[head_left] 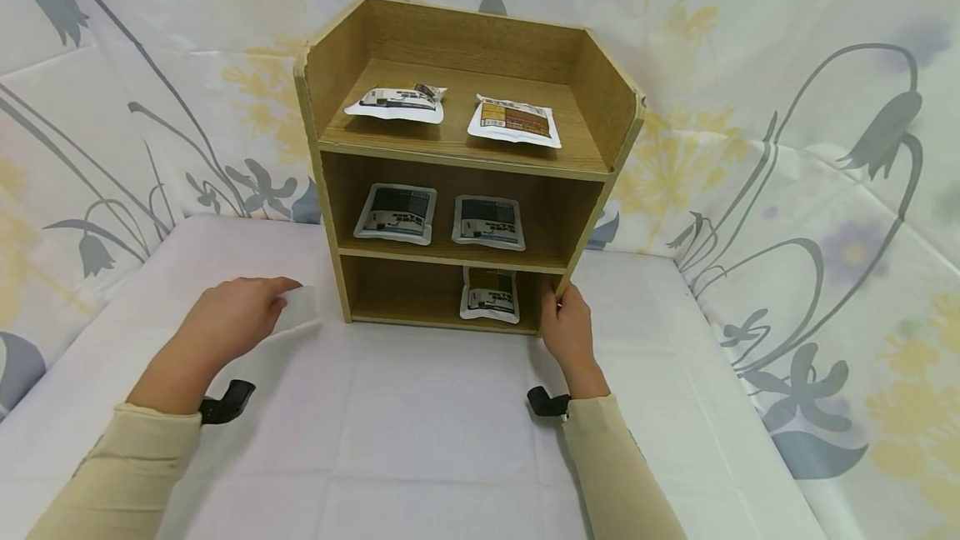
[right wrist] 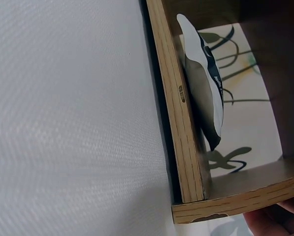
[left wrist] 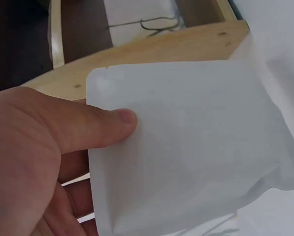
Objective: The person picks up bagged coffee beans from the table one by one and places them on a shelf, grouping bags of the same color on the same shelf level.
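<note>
Left hand (head_left: 225,319) pinches white pouch (left wrist: 186,147) at its edge, thumb on top; looks light, floppy, slick. Right hand (head_left: 567,325) grips shelf (head_left: 457,165) near-right post.

A shelf unit (head_left: 457,148) is standing at the back of the desk (head_left: 420,432), carrying two packets on top, two in the middle compartment and one (head_left: 491,293) in the bottom, while another packet (head_left: 298,308) is lying on the desk at its left.
</note>
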Demonstrator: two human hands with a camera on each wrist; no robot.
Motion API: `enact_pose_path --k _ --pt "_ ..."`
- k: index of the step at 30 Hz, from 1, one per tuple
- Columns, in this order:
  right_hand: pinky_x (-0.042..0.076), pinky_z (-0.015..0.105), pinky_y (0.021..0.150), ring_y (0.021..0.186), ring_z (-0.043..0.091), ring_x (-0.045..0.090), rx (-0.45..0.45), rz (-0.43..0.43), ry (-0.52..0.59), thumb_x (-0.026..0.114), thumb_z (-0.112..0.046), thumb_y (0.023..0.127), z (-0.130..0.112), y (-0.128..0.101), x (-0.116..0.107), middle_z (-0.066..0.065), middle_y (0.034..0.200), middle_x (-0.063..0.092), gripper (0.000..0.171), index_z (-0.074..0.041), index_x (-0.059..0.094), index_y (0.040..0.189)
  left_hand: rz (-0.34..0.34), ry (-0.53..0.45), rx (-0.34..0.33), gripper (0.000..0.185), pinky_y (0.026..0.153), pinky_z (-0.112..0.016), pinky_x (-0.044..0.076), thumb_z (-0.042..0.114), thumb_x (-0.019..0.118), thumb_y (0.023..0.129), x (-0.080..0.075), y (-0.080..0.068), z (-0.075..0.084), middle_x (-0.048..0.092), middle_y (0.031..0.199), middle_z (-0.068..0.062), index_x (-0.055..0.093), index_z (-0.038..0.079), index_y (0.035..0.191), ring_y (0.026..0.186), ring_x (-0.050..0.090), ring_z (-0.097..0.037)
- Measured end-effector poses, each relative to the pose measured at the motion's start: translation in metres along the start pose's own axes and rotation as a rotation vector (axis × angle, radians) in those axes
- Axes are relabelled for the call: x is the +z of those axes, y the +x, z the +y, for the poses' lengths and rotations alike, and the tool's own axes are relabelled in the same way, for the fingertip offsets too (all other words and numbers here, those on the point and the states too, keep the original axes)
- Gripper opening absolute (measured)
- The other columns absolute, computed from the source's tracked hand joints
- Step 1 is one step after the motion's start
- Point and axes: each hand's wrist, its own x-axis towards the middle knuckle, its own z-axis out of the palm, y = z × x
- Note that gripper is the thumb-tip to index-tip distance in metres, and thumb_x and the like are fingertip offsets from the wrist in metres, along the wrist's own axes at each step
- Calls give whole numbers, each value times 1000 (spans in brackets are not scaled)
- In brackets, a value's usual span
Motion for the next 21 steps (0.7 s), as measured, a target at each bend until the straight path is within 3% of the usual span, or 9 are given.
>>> enact_pose_path --k 6,12,21 --pt "56 46 77 95 31 65 12 -12 0 40 -31 103 0 0 0 18 104 62 39 1 58 116 12 9 23 32 60 -45 52 4 57 90 -2 0 10 72 102 -19 66 7 121 75 65 -29" --pt "56 46 75 93 32 65 0 -3 0 41 -31 103 2 1 1 18 101 62 39 1 58 113 10 2 44 32 62 -47 54 4 57 90 -4 0 19 72 105 -18 66 7 121 84 68 -34" --pt "56 46 76 94 32 65 6 -8 -2 40 -33 103 2 1 0 19 102 63 40 1 58 114 -10 3 59 32 60 -42 53 4 59 90 -1 4 29 73 100 -16 67 8 120 74 65 -27"
